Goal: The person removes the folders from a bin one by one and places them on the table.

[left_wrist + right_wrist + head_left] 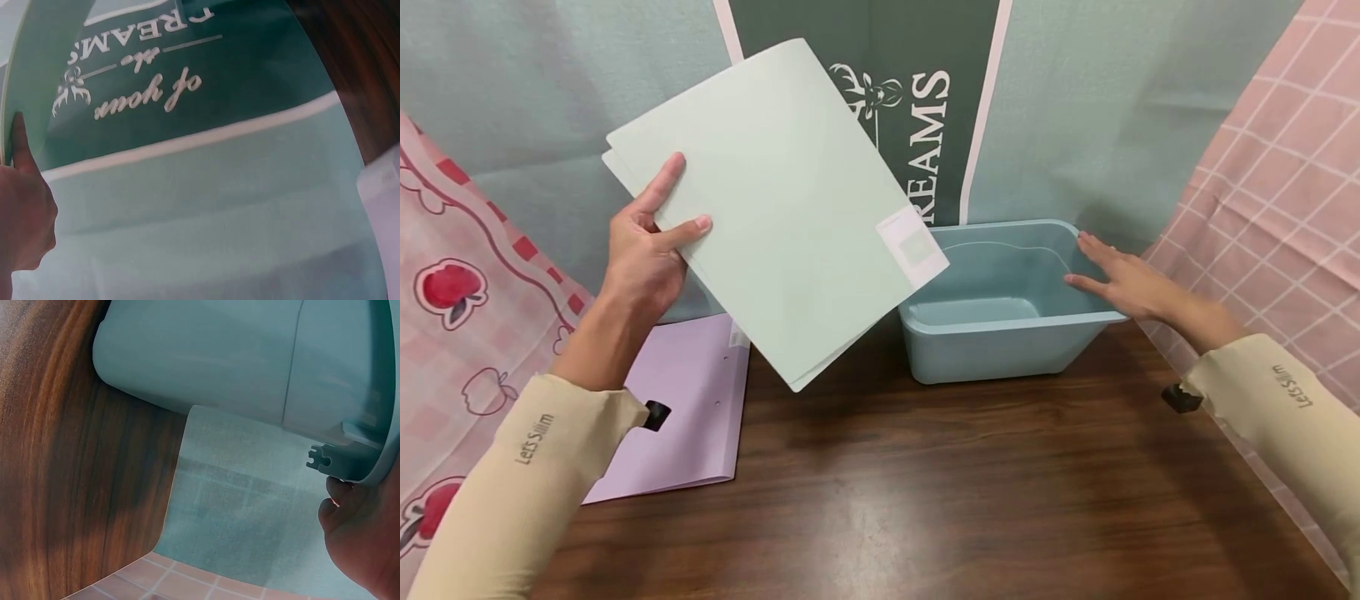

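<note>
A pale green folder point(775, 208) is held up tilted by my left hand point(651, 242), which grips its lower left edge with the thumb across the front. A white label point(912, 247) is at the folder's right corner. My right hand point(1123, 279) holds the right end of a blue plastic bin point(992, 342), thumb over the inner side. In the right wrist view, fingertips point(337, 487) show under the bin's rim on the outside. The folder's lower right corner overlaps the bin's left end in the head view.
A lilac folder point(688, 400) lies on the dark wooden table point(880, 475) at the left, partly behind my left forearm. Green cloth point(1075, 100) with a printed dark panel hangs at the back. Pink patterned cloths border the left and right sides.
</note>
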Action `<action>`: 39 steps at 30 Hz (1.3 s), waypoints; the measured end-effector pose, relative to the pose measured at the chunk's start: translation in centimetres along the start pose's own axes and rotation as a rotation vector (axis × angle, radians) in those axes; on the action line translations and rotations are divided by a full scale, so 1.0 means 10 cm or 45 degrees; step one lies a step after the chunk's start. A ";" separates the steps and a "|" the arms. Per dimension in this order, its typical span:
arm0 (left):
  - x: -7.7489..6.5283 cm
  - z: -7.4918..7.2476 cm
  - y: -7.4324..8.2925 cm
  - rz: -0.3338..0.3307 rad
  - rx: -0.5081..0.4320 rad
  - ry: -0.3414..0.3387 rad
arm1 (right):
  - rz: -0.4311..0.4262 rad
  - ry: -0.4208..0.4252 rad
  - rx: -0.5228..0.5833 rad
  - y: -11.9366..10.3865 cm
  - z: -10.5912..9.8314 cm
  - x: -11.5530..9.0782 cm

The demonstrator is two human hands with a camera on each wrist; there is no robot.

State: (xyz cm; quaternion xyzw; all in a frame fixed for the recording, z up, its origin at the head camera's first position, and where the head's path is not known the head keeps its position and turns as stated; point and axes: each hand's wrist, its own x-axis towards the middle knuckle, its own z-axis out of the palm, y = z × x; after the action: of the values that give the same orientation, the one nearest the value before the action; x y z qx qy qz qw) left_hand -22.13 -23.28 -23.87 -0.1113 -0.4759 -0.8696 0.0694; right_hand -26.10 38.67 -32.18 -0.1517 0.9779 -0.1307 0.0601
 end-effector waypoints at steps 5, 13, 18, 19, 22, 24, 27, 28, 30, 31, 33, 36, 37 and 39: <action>-0.02 -0.17 0.12 -0.022 -0.013 -0.048 | -0.008 0.004 -0.001 -0.01 0.00 0.01; -0.03 -0.43 0.30 -0.100 -0.074 -0.126 | -0.015 -0.001 -0.002 0.02 -0.01 0.01; -0.01 -0.55 0.35 -0.121 -0.100 -0.173 | -0.012 -0.005 0.002 0.04 -0.01 0.01; 0.00 -0.58 0.35 -0.131 -0.108 -0.179 | -0.009 -0.008 0.003 0.04 -0.01 0.01; 0.01 -0.67 0.36 -0.165 -0.111 -0.194 | -0.004 -0.014 0.002 0.04 0.00 0.00; 0.01 -0.73 0.36 -0.189 -0.097 -0.201 | 0.000 -0.019 0.003 0.04 0.00 0.00; 0.00 -0.82 0.35 -0.218 -0.066 -0.226 | 0.001 -0.019 0.011 0.03 0.01 0.01; 0.00 -0.85 0.34 -0.227 -0.060 -0.235 | 0.000 -0.017 0.012 0.03 0.01 0.01; 0.01 -0.90 0.31 -0.251 -0.051 -0.256 | -0.002 -0.015 0.020 0.03 0.01 0.01; 0.01 -0.93 0.29 -0.272 -0.063 -0.268 | -0.001 -0.014 0.023 0.03 0.00 0.01; 0.02 -0.97 0.24 -0.304 -0.054 -0.272 | 0.002 -0.017 0.024 0.03 0.00 0.01; 0.03 -1.02 0.16 -0.347 -0.023 -0.275 | 0.008 -0.021 0.023 0.04 -0.01 0.00; 0.03 -1.04 0.13 -0.355 0.001 -0.274 | 0.010 -0.023 0.020 0.04 -0.01 0.00; 0.04 -1.06 0.06 -0.374 0.040 -0.284 | 0.013 -0.028 0.017 0.04 -0.01 0.00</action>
State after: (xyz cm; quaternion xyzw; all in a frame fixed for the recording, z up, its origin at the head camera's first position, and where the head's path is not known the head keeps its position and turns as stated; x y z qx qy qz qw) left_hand -23.74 -32.56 -28.84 -0.1351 -0.5055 -0.8451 -0.1098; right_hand -26.27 39.09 -32.16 -0.1477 0.9771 -0.1352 0.0727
